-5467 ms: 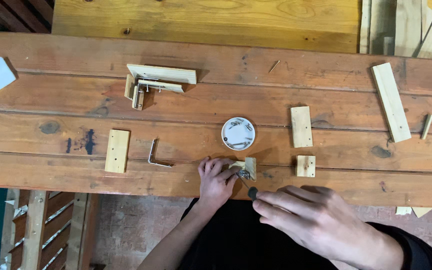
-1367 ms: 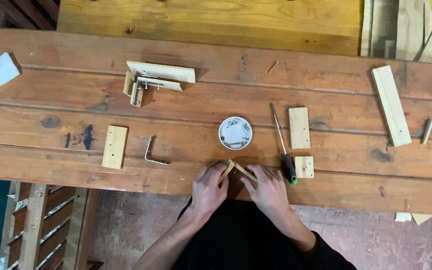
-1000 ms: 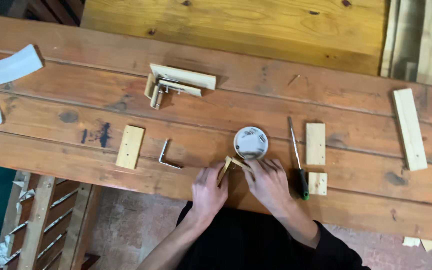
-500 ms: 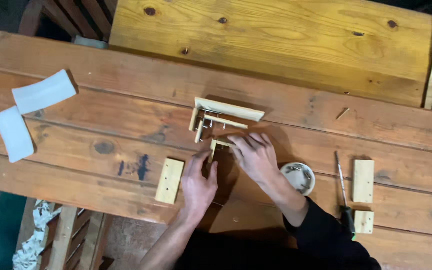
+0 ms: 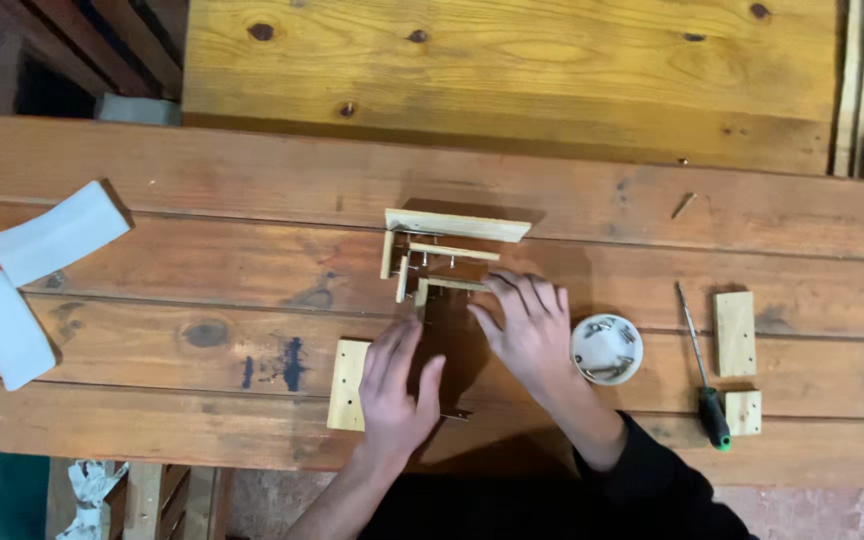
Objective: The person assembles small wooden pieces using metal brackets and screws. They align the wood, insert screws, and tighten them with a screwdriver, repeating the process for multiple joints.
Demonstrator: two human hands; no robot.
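A small wooden assembly of thin slats with metal pins stands mid-table. A short slat piece lies against its near side. My right hand rests flat on the planks with fingers spread, its fingertips and thumb touching the right end of that slat piece. Just to the left and nearer me, my left hand lies palm down, holding nothing. It partly covers a flat light wooden block, and a bit of metal shows at its thumb.
A white round dish with screws sits right of my right hand. Further right are a screwdriver and two small wooden blocks. Two white curved strips lie far left. A large pale board lies behind the table.
Both hands carried the small slat piece from the table's near edge up to the assembly. The screwdriver was laid down by the blocks. The hands have since spread flat; the view shifted left.
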